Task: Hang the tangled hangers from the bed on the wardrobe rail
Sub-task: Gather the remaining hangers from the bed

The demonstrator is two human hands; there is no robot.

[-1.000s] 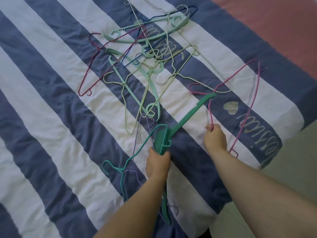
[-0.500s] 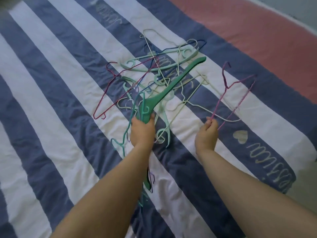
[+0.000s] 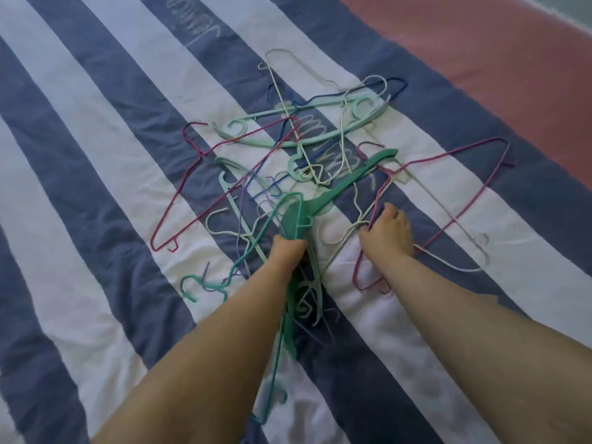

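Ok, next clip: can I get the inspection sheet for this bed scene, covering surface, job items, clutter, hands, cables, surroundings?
Surface: striped blue-and-white duvet, pink sheet at far right.
Job's things: tangled hangers spread on the duvet; dark green plastic hanger lifted above them; pink wire hanger lying at right.
Clutter: nothing seen.
Grippers: left hand in a closed grip on the dark green plastic hanger and thin wire ones; right hand pinching wire strands.
Cables: nothing seen.
Surroundings: wardrobe rail not in view.

Bed cover (image 3: 96, 193): broad blue and white stripes running from 11 o'clock toward 5 o'clock, creased, filling most of the view.
Script lettering (image 3: 197, 28): pale stitching on a blue stripe at 12 o'clock.
Pink panel (image 3: 499, 49): plain fabric at 2 o'clock.
Light: soft, even.
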